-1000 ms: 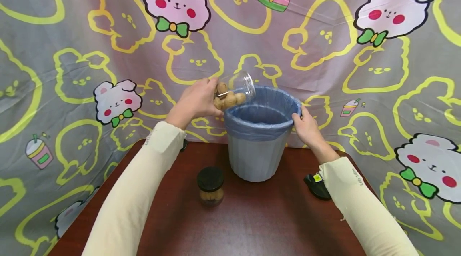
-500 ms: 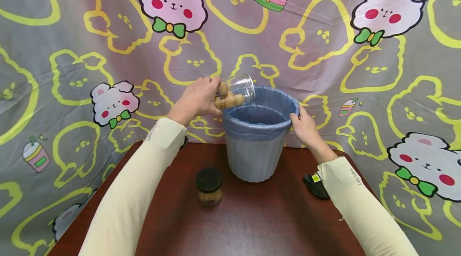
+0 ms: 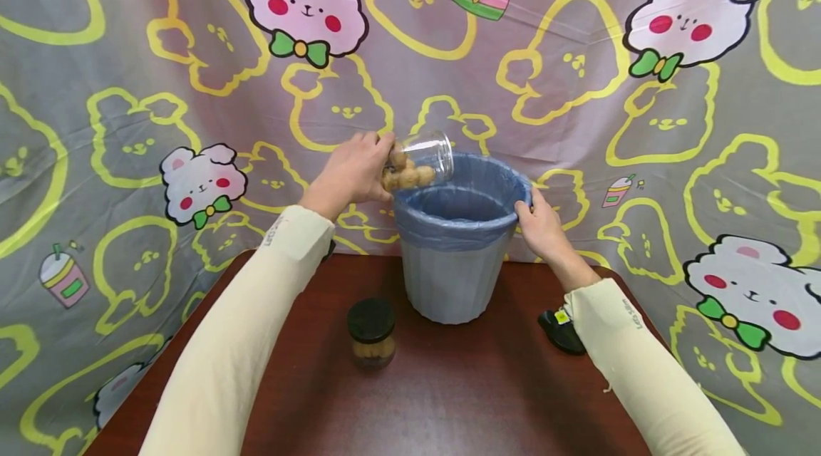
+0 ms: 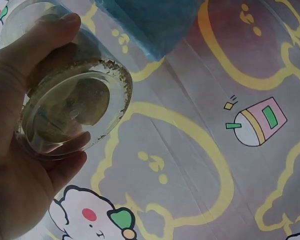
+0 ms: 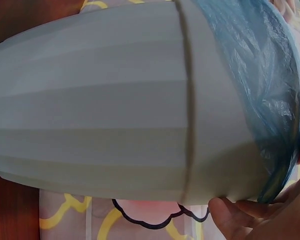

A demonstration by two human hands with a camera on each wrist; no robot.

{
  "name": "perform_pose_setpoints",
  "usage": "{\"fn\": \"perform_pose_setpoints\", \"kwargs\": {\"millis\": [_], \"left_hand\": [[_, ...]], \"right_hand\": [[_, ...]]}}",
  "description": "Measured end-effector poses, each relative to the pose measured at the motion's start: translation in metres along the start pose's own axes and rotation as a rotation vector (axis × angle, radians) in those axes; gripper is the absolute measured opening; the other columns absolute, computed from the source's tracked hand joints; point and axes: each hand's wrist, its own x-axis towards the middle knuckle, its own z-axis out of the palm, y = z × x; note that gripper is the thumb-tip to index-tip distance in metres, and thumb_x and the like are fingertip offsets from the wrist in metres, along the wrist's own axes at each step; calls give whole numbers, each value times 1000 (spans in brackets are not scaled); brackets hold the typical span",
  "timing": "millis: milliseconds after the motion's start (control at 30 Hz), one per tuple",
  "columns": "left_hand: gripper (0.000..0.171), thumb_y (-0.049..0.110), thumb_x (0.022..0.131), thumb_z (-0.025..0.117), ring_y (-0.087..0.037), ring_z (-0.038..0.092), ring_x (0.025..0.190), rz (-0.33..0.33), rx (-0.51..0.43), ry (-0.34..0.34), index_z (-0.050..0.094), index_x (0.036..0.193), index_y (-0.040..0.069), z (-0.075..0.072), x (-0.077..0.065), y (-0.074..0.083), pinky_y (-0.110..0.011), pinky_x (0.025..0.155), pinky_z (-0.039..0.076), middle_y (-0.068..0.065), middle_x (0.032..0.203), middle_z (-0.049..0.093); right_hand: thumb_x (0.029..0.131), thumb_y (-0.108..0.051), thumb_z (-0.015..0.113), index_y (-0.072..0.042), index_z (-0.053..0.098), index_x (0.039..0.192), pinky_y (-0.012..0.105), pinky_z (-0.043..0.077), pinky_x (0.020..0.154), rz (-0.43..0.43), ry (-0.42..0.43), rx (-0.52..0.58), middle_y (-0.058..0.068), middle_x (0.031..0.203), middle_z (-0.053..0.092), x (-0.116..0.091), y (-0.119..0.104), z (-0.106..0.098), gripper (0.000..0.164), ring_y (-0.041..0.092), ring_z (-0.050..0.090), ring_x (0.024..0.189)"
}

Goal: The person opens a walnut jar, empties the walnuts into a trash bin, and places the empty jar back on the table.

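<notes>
My left hand point(image 3: 358, 169) grips a clear jar point(image 3: 426, 146) round its base end and holds it on its side at the bin's left rim. Its lidless mouth faces right over the bin. Several walnuts point(image 3: 415, 176) lie along the jar's lower side. In the left wrist view, brown crumbs show round the jar's base point(image 4: 112, 107). My right hand point(image 3: 544, 226) pinches the right rim of the grey trash bin point(image 3: 452, 285), thumb over the edge of its blue bag liner point(image 3: 442, 231). In the right wrist view, fingers point(image 5: 240, 215) lie against the bin's outer side.
A second jar point(image 3: 373, 348) with a black lid point(image 3: 370, 319) stands on the dark red table point(image 3: 449, 399), front left of the bin. A black object point(image 3: 564, 333) with a yellow-green tag lies by the right sleeve. A patterned curtain point(image 3: 359, 100) hangs close behind.
The jar tips very slightly and the walnuts in it shift a little. The whole scene drifts slightly left in the head view. Both hands keep their holds.
</notes>
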Motion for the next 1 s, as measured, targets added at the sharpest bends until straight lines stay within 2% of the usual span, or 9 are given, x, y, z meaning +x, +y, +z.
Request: {"fn": "perform_pose_setpoints", "kwargs": {"millis": [200, 533, 1000], "left_hand": [[92, 38, 59, 88, -37, 49, 104, 37, 55, 21, 39, 127, 3, -1, 1, 1, -47, 91, 41, -19, 111, 51], [96, 40, 61, 87, -38, 48, 106, 62, 137, 14, 35, 131, 2, -1, 1, 4, -46, 93, 41, -21, 114, 50], [91, 38, 61, 87, -36, 50, 103, 108, 261, 45, 39, 130, 3, -3, 3, 8, -45, 93, 42, -19, 114, 53]], "right_hand": [[99, -30, 31, -2, 10, 151, 51, 20, 109, -2, 2, -15, 24, 150, 22, 0, 0, 0, 62, 37, 19, 137], [99, -31, 30, -4, 11, 151, 51, 21, 108, -15, 6, -12, 23, 150, 24, 0, 1, 1, 62, 37, 21, 137], [99, -30, 31, -5, 11, 151, 53, 23, 106, -16, 6, -13, 24, 148, 27, 0, 2, 1, 61, 38, 24, 136]]}}
